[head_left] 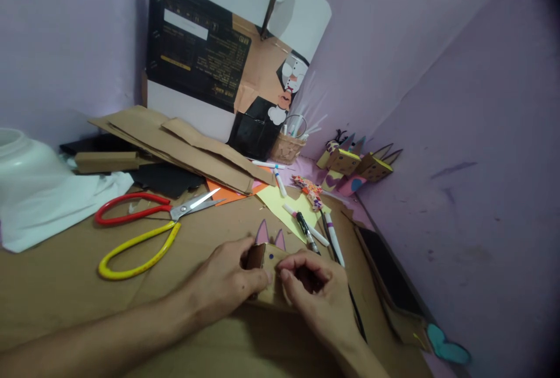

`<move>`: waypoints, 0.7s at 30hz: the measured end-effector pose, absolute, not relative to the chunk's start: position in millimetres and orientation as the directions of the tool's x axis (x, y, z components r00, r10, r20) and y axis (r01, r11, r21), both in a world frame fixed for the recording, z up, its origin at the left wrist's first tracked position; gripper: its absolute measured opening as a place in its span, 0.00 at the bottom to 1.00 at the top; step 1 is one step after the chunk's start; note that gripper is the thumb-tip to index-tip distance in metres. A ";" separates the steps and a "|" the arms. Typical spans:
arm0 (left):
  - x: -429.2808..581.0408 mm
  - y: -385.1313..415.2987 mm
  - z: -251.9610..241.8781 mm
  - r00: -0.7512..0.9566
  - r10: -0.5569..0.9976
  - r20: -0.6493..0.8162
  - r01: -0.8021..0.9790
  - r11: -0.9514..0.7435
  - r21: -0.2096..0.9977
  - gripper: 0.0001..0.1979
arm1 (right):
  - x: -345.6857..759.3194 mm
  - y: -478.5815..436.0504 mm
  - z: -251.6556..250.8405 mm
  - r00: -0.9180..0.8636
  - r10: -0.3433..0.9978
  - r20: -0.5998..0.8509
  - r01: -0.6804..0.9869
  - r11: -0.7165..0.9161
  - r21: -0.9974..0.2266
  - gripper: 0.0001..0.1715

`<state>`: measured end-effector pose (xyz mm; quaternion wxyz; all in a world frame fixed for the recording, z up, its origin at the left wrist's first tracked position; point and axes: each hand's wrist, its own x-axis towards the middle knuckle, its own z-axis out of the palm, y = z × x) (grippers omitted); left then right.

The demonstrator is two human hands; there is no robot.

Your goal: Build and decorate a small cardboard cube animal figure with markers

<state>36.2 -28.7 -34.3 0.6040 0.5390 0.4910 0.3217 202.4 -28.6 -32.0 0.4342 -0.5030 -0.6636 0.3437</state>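
Observation:
A small cardboard box [270, 296] with two pink pointed ears and a dark blue dot on its front is between my hands. My left hand [231, 273] grips its left side, with the thumb lying across the front face. The fingertips of my right hand [312, 284] are pinched together against the front, just right of the dot. Anything between those fingertips is too small or hidden to make out. Scissors [175, 212] with one red and one yellow handle lie parted to the left. Behind the box, a black pen [303, 225] rests among white markers [336, 241].
Folded brown cardboard [184, 144] lies at the back, below a large printed carton [196, 45] against the wall. Finished-looking eared boxes [343, 162] stand in the back corner beside a basket [287, 148] of pens. At left is a white jar [26, 168]; at right, a dark flat panel [389, 267].

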 end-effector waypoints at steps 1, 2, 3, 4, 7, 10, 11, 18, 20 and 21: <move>36.5 -28.4 -34.1 0.302 0.921 -0.245 0.149 0.209 0.967 0.13 | 204.0 -28.4 -33.0 -0.129 0.963 0.236 0.374 0.268 -0.888 0.07; 36.8 -28.2 -34.0 0.292 0.924 -0.245 0.153 0.208 0.966 0.13 | 205.6 -28.1 -33.9 -0.141 0.958 0.251 0.383 0.287 -0.878 0.06; 36.9 -27.9 -33.9 0.287 0.926 -0.246 0.150 0.210 0.966 0.13 | 207.3 -27.8 -34.6 -0.158 0.948 0.276 0.399 0.317 -0.860 0.06; 36.9 -27.7 -34.0 0.286 0.926 -0.247 0.141 0.214 0.967 0.13 | 208.8 -27.4 -35.1 -0.181 0.933 0.312 0.417 0.360 -0.834 0.06; 36.7 -27.2 -34.2 0.292 0.922 -0.255 0.108 0.234 0.966 0.13 | 212.4 -26.9 -35.8 -0.224 0.880 0.420 0.459 0.475 -0.751 0.06; 37.1 -27.2 -34.1 0.293 0.919 -0.264 0.099 0.246 0.964 0.13 | 214.8 -27.0 -37.3 -0.162 0.910 0.382 0.442 0.413 -0.796 0.05; 37.4 -27.2 -33.8 0.295 0.916 -0.272 0.100 0.253 0.962 0.13 | 215.5 -27.0 -38.1 -0.129 0.931 0.342 0.418 0.364 -0.832 0.04; 39.4 -23.8 -29.7 0.313 0.882 -0.353 0.088 0.343 0.935 0.17 | 221.7 -22.8 -41.0 -0.098 0.989 0.107 0.224 0.126 -0.966 0.09; 39.1 -22.1 -29.5 0.303 0.872 -0.385 0.114 0.368 0.923 0.18 | 223.1 -20.7 -40.3 -0.125 0.991 0.054 0.157 0.074 -0.985 0.10; 38.8 -21.5 -29.7 0.301 0.869 -0.393 0.115 0.376 0.919 0.19 | 223.5 -19.8 -40.1 -0.134 0.990 0.040 0.120 0.056 -0.991 0.11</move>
